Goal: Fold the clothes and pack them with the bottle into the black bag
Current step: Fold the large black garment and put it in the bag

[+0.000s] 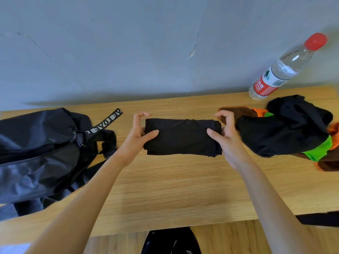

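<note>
I see the left hand (139, 131) and right hand (226, 128) each pinching an end of the folded black cloth (182, 137) over the table (174, 184), bag (38, 149) left, bottle (282, 70) far right.

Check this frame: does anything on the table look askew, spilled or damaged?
Nothing spilled or damaged on the table. The bottle stands capped at the far right. Both hands, left and right, hold a folded black garment. Only the heap of unfolded clothes at right looks untidy. The wall behind shows peeling.
</note>
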